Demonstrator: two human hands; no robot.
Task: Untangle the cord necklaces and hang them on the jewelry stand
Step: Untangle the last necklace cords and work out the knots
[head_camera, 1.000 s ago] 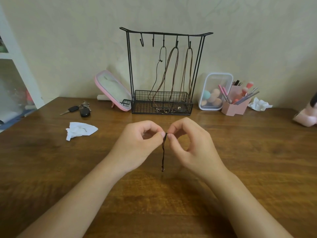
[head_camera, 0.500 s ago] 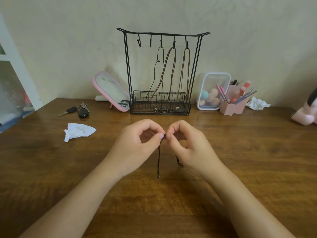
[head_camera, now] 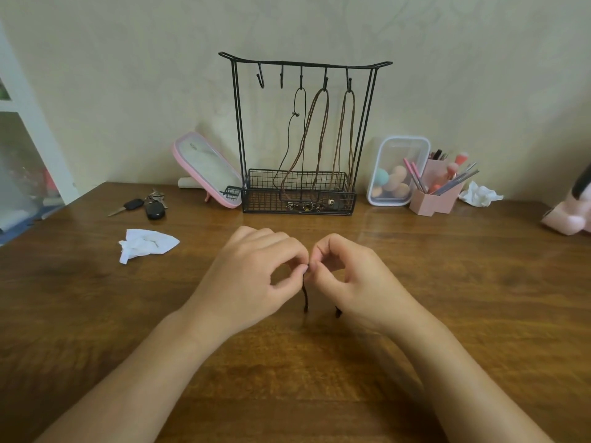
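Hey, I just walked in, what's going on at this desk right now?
A person is working on a dark cord over the wooden table. The left hand and right hand pinch it between their fingertips, and two short ends dangle below. Behind them, the jewelry stand already has three cord necklaces hanging from its right-side hooks. The two left hooks are free.

The wooden table [head_camera: 447,298] carried a jewelry stand [head_camera: 238,123] at twelve o'clock, a pink mirror [head_camera: 208,167] and keys [head_camera: 144,206] toward ten, a crumpled tissue [head_camera: 145,244] at nine, and a clear box [head_camera: 396,171], brush pot [head_camera: 436,199] and second tissue [head_camera: 478,195] toward two.
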